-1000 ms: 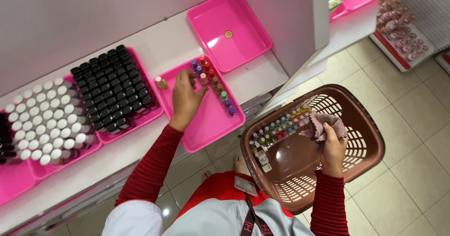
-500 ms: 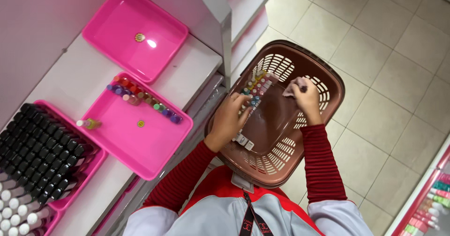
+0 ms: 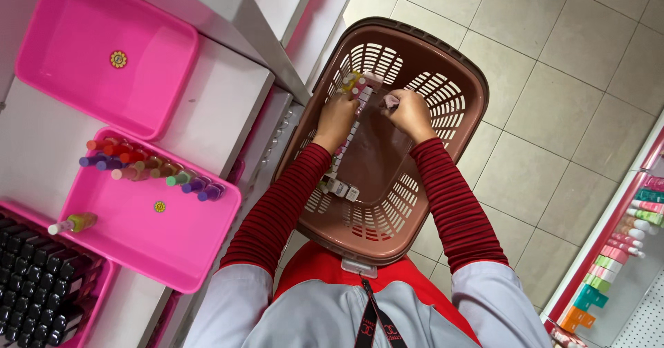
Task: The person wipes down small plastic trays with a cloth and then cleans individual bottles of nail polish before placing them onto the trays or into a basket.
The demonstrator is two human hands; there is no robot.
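Inside the brown basket, the left hand is closed on a row of small bottles along the basket's left wall; the right hand, just beside it, is bunched around a pinkish cloth. The bottles look light, rigid, smooth, likely breakable; best pinched by their caps.

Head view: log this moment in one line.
left hand: on bottle row | right hand: holds cloth | both inside brown basket
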